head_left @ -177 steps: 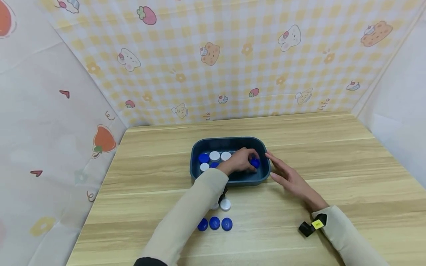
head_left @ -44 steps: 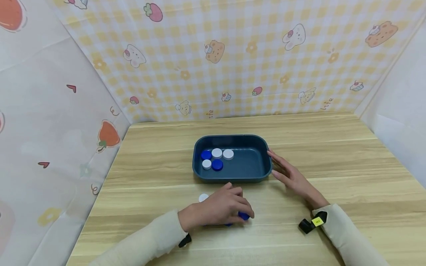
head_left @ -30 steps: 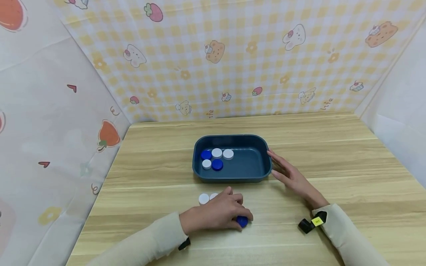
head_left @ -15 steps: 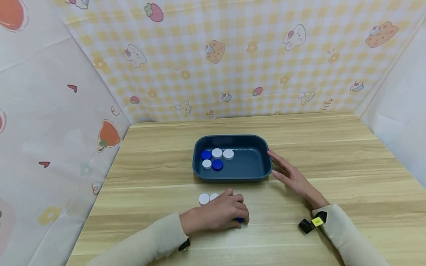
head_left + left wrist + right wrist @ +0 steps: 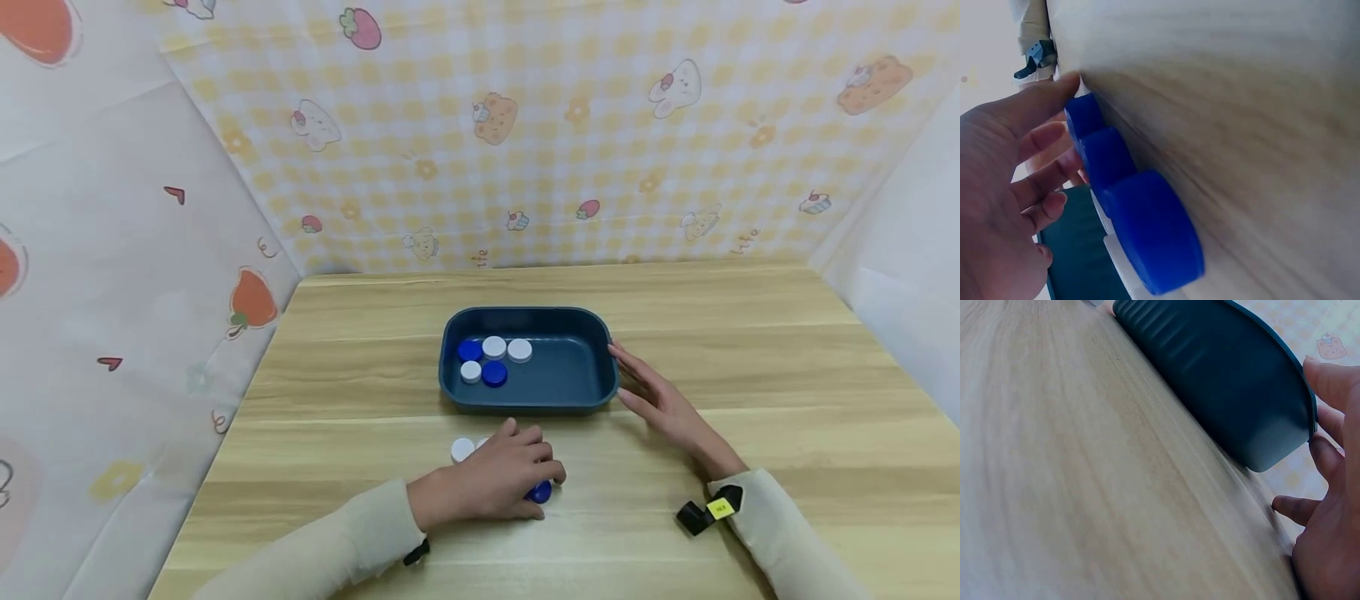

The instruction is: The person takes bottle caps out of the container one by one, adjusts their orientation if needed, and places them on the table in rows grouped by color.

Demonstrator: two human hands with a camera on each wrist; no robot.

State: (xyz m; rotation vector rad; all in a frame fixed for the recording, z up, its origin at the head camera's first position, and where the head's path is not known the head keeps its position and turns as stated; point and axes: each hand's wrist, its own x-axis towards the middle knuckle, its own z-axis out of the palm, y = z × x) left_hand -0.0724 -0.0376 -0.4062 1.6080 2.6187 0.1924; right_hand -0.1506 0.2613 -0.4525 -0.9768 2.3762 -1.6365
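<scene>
Loosely parted, my left grip (image 5: 497,477) curves around the rightmost round blue plastic cap (image 5: 542,492) on the pale wooden bench (image 5: 337,358); my right grip (image 5: 664,410), straight-fingered, touches the dark-blue rectangular tray (image 5: 566,372) at its right end.

Two hands (image 5: 495,479), one tray (image 5: 570,372), five blue caps (image 5: 495,374) and five white ones (image 5: 520,350) show.

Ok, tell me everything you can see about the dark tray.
The tray is oblong with rounded corners, a thin rim and ridges on part of its outer wall; it looks like dark teal plastic. It sits upright on the table, open on top, with two blue caps and three white caps toward its left. The right hand touches its right end.
</scene>
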